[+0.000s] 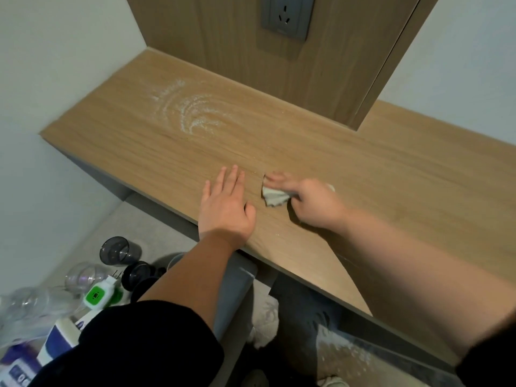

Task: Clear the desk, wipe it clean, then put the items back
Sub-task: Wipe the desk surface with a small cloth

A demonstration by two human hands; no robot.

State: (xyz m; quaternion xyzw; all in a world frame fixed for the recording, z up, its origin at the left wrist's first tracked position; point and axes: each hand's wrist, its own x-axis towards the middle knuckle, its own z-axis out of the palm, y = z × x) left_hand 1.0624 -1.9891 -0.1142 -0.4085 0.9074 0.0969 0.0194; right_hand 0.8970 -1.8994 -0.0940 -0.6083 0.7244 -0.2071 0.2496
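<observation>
I see my left hand (226, 208) lying flat with straight fingers on the wooden desk (391, 191), near its front edge. Just beside it, my blurred right hand (312, 203) grips a crumpled pale cloth (275, 196) against the desk top. White powder (192, 113) streaks the desk's far left part. A dark cup (115, 250) stands on the floor below the desk's left end.

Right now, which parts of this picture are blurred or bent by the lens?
Head view: the right hand and its forearm are motion-blurred at the cloth; the left hand is sharp; the desk edges bow from the wide-angle lens.
</observation>
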